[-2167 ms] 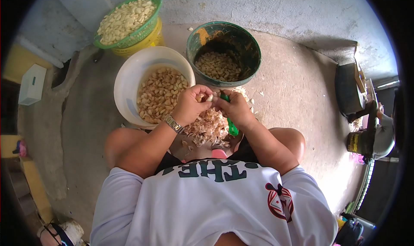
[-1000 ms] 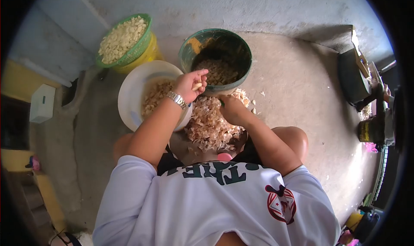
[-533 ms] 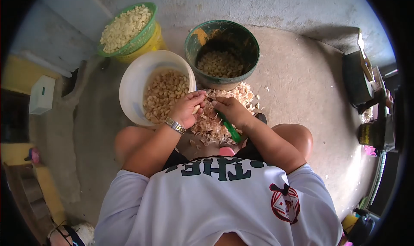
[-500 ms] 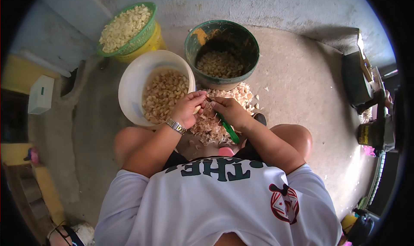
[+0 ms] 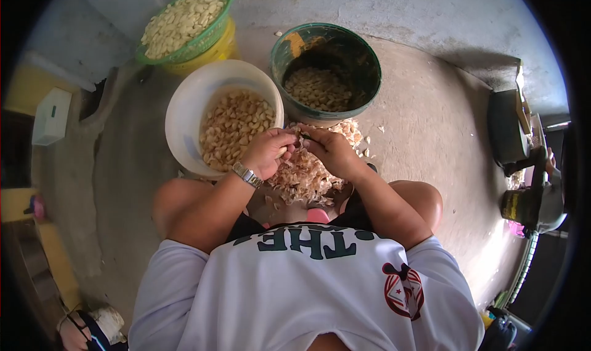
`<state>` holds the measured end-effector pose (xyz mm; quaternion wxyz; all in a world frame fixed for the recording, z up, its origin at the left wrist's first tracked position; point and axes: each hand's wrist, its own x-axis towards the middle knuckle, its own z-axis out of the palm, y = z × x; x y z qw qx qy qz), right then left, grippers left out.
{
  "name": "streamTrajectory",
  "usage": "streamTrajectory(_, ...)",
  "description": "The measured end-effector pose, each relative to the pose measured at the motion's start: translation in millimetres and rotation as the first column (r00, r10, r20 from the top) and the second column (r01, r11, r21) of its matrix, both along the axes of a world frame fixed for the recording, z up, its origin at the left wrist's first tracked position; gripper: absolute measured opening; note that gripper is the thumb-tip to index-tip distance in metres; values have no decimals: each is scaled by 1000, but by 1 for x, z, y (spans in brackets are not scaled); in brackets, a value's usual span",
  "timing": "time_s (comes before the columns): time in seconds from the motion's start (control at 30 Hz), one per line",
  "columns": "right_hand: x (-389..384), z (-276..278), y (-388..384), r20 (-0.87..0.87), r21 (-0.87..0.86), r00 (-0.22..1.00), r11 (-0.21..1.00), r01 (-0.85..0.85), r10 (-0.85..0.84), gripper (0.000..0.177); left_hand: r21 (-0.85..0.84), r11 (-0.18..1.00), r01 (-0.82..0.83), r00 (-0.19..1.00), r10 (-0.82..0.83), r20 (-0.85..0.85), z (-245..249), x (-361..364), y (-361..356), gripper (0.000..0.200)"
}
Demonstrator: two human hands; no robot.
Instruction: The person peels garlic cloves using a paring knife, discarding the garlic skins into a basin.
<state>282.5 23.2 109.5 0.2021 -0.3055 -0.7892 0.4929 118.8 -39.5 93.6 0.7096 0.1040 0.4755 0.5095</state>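
My left hand, with a watch on its wrist, is closed around a pale garlic clove. Its fingertips meet those of my right hand, which is closed on a small knife; only a bit of dark blade shows and the handle is hidden by the hand. Whatever lies between the fingertips is too small to make out. Below both hands spreads a heap of garlic skins. Just left stands a white tub of unpeeled-looking cloves in water. Beyond the hands is a dark green bucket with cloves at its bottom.
At the back left, a green basket heaped with peeled cloves rests on a yellow bucket. A few loose cloves lie on the concrete floor. Along the right wall are a dark container and other household items.
My right hand has turned, and the green knife handle that showed beneath it is now out of sight. Both hands stay together over the skins. The camera view has shifted slightly.
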Motion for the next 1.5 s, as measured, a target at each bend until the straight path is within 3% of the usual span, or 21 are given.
streamTrajectory(0.03,2,0,2,-5,29,999,999,-33,33,36,-4,1000,11,1000,-11,-2,-1,-2,0,4)
streamTrajectory(0.13,6,0,11,24,-144,988,978,-148,153,36,-41,992,117,992,-118,-33,4,-6,0,6)
streamTrajectory(0.23,6,-5,12,-21,-214,989,966,-145,144,35,15,998,66,994,-65,-93,10,0,-1,7)
streamTrajectory(0.43,-6,14,-7,32,-324,994,939,110,-106,32,166,984,-70,885,138,-445,7,18,-1,7)
streamTrajectory(0.53,-9,-8,-12,29,-205,973,951,231,-230,31,255,966,54,634,164,-756,-1,22,0,8)
streamTrajectory(0.63,-7,-15,-7,29,-477,943,824,305,-332,26,498,799,337,331,394,-857,2,37,-7,10)
streamTrajectory(0.73,-5,-6,-1,-55,-774,911,594,220,-409,20,389,889,242,566,196,-801,5,37,-3,11)
streamTrajectory(0.77,0,-15,6,-62,-800,918,569,188,-391,18,270,953,137,804,53,-592,9,33,0,12)
streamTrajectory(0.87,4,-3,11,2,-845,894,477,241,-448,20,239,970,37,983,8,-185,3,14,5,16)
streamTrajectory(1.0,7,7,10,148,-719,972,654,234,-185,25,131,991,13,998,-5,-59,-3,9,4,16)
streamTrajectory(1.1,5,8,3,46,-624,974,755,202,-222,31,115,993,-10,1000,10,-2,-3,10,3,16)
streamTrajectory(1.27,6,12,-1,-15,-599,983,789,139,-185,33,69,998,-6,999,3,33,5,13,2,12)
streamTrajectory(1.5,5,12,-9,-15,-540,989,834,116,-147,33,125,992,-31,998,37,-52,0,17,3,9)
